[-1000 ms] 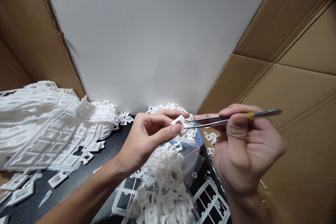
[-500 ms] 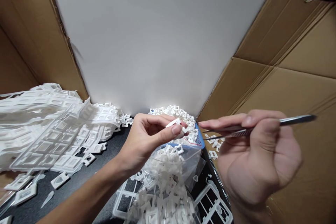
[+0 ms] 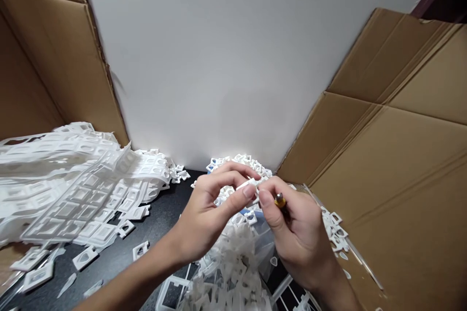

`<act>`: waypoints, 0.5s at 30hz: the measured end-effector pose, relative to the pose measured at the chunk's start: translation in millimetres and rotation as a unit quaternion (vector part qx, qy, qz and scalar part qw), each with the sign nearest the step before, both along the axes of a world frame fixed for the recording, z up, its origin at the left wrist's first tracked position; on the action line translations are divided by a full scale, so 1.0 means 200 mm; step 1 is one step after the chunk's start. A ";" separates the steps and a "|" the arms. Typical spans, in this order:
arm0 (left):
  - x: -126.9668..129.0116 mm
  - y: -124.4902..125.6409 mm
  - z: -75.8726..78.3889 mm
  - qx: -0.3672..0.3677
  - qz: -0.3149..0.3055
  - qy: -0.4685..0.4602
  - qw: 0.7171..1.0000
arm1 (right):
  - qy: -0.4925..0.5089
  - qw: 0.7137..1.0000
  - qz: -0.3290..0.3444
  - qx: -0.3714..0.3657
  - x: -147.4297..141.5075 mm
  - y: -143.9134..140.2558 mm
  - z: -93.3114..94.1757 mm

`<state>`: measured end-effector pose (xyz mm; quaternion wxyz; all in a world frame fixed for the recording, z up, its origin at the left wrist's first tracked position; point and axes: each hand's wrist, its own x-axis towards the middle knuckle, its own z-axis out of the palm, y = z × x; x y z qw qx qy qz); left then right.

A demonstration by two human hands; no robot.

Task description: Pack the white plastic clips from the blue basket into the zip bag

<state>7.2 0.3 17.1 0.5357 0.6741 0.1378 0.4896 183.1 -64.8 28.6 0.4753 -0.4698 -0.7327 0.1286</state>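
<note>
My left hand (image 3: pixel 204 214) pinches a small white plastic frame piece (image 3: pixel 247 184) between thumb and fingers. Against the right side of that piece, the thumb and forefinger of my right hand (image 3: pixel 301 233) are closed. A slim tool, seen earlier as tweezers (image 3: pixel 280 199), lies in the right palm; just its yellowish metal end shows. Below both hands, a clear plastic bag (image 3: pixel 226 272) bulges with white pieces. Behind them, a blue basket (image 3: pixel 210 164) is heaped with similar pieces, partly hidden by the hands.
Sheets of white moulded frames (image 3: pixel 76 189) are piled on the left of the dark tabletop (image 3: pixel 116 262), with loose pieces around them. Cardboard panels (image 3: pixel 401 165) stand at both sides, before a pale wall (image 3: pixel 219 58). More pieces (image 3: pixel 337 233) lie at right.
My right hand has moved left to meet the left hand at the white piece. Its tweezers have swung from pointing left to lying tucked in the palm. The view has shifted slightly.
</note>
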 end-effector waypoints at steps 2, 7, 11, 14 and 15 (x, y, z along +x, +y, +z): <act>0.00 0.00 -0.01 0.022 0.009 0.013 1.000 | 0.021 1.000 0.010 -0.012 0.00 0.01 -0.01; -0.01 0.00 -0.02 0.049 -0.020 0.008 0.999 | 0.118 0.992 0.041 -0.026 -0.02 0.03 -0.02; -0.04 0.01 0.00 0.107 0.002 0.024 0.994 | 0.147 0.986 0.066 -0.050 -0.01 0.01 -0.02; -0.06 0.02 0.02 0.142 -0.008 0.070 0.987 | 0.133 0.984 0.097 -0.066 0.00 0.00 -0.01; -0.07 0.03 0.03 0.169 -0.018 0.092 0.981 | 0.126 0.984 0.108 -0.070 0.01 -0.01 0.00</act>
